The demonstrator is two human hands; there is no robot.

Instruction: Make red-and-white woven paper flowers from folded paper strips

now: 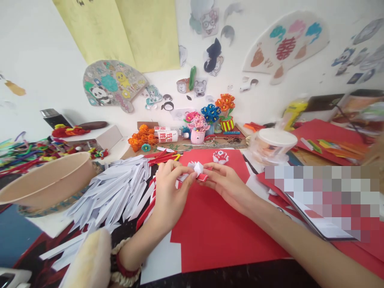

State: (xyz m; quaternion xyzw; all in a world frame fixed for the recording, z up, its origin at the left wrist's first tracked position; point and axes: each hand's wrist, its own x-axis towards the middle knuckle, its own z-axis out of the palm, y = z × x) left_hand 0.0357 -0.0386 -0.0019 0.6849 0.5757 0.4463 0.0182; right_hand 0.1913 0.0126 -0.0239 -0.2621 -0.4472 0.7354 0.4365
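Observation:
Between my two hands, above the red paper sheets (228, 224), is a small folded-paper piece (198, 168) with white points on top and a red strip at its lower right. My left hand (171, 186) pinches its left side between thumb and fingers. On the other side, the fingers of my right hand (226, 180) close on the red part. A finished-looking red and white folded-paper ornament (221, 157) sits just behind, on the red sheet. To the left lies a big heap of folded white paper strips (111, 196).
A beige round bowl (45, 180) stands at the left. Pipe-cleaner flowers in pots (198, 132) line the wall. At right are a lidded cup (273, 144) and a tablet-like device (324, 224), its screen blurred out. Yellow-handled scissors (177, 157) lie behind my left hand.

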